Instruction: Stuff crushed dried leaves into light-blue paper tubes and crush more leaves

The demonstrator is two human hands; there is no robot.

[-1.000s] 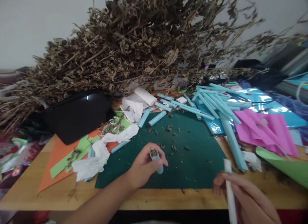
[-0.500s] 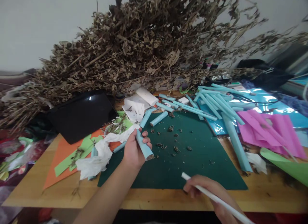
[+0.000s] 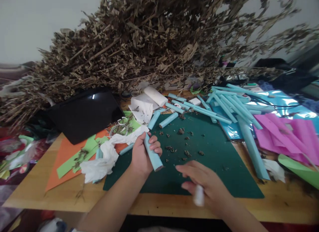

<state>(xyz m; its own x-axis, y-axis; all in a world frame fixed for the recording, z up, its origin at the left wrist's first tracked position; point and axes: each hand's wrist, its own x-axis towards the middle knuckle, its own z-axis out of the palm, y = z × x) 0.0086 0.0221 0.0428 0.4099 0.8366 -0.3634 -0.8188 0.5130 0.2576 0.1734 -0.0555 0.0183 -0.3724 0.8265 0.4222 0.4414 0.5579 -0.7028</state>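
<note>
My left hand (image 3: 141, 155) clamped the blue paper tube (image 3: 152, 153), its open end pointing toward 5 o'clock at my right hand (image 3: 208, 185), which gripped a white stick (image 3: 198, 195).

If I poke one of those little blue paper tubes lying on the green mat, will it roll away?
Probably yes. The short blue tube is round and lies flat on the smooth green mat, so a poke from the side should roll it. It looks like rolled paper, so likely light and easy to squash. Dried crumbs nearby might stop it soon.
</note>
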